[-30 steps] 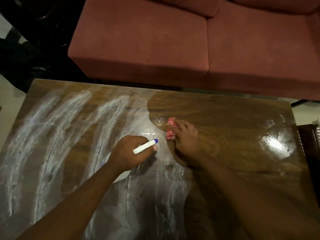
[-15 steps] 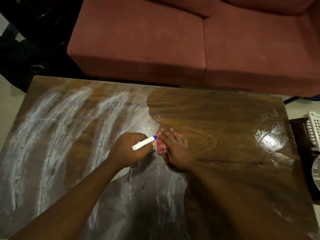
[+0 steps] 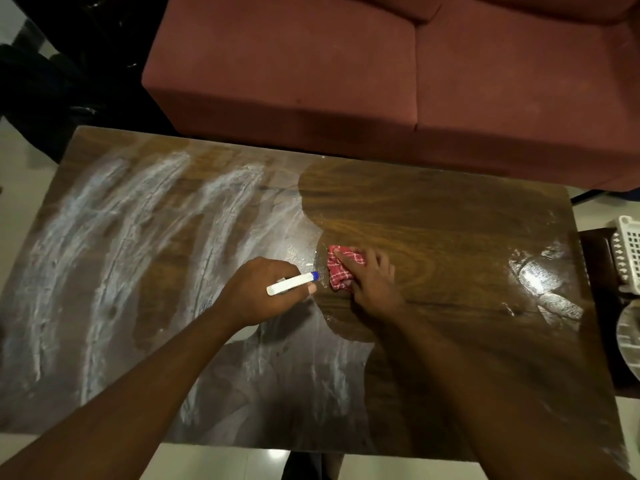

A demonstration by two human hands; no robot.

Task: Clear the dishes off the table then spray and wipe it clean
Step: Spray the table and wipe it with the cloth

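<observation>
Tabletop (image 3: 450, 220) is lying streaked with white foam (image 3: 104, 244) on its left half, wet and dark on its right. The left hand (image 3: 256, 292) is gripping a white spray bottle (image 3: 292, 283) with a blue tip; just beside it, the right hand (image 3: 372, 285) is pressing a red checked cloth (image 3: 341, 271) onto the middle, fingers spread.

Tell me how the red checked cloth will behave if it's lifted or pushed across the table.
Probably floppy: the cloth lies bunched in folds under the right hand. Likely light, perhaps damp from the wet table, so it may drag rather than slide.
</observation>
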